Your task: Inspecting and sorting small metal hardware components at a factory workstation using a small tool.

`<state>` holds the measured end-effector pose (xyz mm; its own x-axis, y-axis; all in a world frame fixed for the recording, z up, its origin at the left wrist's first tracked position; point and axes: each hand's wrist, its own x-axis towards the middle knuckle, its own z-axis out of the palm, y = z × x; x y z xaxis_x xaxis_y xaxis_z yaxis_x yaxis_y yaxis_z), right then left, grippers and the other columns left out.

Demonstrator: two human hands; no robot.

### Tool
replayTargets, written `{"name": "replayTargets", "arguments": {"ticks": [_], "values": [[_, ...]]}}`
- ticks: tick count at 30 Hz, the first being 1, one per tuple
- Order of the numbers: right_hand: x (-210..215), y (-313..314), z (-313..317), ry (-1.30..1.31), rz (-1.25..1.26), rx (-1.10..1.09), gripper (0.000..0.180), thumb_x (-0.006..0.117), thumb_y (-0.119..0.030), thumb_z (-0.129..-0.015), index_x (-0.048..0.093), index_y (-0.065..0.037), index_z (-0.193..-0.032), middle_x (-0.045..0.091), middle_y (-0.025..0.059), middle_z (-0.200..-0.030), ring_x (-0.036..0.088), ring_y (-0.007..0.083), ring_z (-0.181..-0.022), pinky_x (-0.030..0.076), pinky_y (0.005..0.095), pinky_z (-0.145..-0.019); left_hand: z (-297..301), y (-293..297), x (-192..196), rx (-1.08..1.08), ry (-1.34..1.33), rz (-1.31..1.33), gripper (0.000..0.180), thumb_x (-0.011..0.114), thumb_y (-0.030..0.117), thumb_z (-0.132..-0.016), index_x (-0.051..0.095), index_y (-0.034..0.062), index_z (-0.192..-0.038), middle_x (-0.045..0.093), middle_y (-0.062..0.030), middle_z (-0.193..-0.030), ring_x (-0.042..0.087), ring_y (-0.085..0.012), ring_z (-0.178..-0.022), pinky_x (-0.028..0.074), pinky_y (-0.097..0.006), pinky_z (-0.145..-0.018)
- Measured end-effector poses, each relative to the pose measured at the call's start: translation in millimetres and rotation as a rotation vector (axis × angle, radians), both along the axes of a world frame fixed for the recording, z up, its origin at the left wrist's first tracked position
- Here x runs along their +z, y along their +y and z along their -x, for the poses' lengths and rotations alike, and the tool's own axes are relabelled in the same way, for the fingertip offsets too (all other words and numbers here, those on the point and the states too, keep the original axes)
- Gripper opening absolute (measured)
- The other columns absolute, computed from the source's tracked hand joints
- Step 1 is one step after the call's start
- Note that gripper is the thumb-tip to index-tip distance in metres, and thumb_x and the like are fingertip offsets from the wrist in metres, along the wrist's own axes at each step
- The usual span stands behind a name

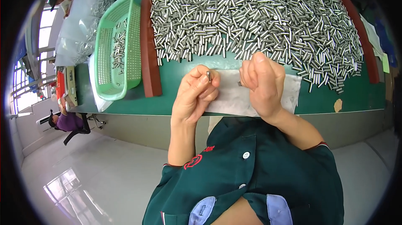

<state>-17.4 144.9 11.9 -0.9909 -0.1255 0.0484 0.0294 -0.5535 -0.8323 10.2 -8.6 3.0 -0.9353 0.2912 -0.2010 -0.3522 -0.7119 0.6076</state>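
Thumb and forefinger of the left hand (194, 95) pinch a small metal pin (209, 76) upright, apparently for inspection, above the white cloth (234, 97); the right hand (261, 84) nips another piece. Beyond the cloth lies the pin heap (251, 15).

A glossy pale floor (104, 174) reflected daylight from windows (25, 86) at nine o'clock; the green worktop (360, 95) stretched toward three.
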Motion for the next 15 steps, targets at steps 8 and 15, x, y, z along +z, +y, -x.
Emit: {"name": "replayTargets", "arguments": {"ticks": [8, 15], "values": [[-3, 2, 4, -0.015, 0.033, 0.019, 0.037, 0.029, -0.017, -0.089, 0.028, -0.009, -0.053, 0.025, -0.0020, -0.045, 0.019, 0.0058, -0.041, 0.018, 0.0223, -0.039, 25, -3, 3, 0.207, -0.034, 0.209, 0.020, 0.041, 0.020, -0.086, 0.049, 0.0018, -0.084, 0.049, -0.0081, -0.072, 0.039, -0.0102, -0.058, 0.031, -0.021, -0.049], [-2, 2, 1, -0.018, 0.058, 0.033, 0.036, 0.030, -0.018, -0.089, 0.028, -0.009, -0.053, 0.026, -0.0017, -0.045, 0.019, 0.0058, -0.041, 0.017, 0.0223, -0.039, 61, 3, 6, 0.357, 0.577, 1.882, 0.007, 0.061, 0.004, -0.066, 0.058, 0.0024, -0.073, 0.042, -0.0075, -0.046, 0.040, -0.0178, -0.038, 0.032, -0.030, -0.040]]}}
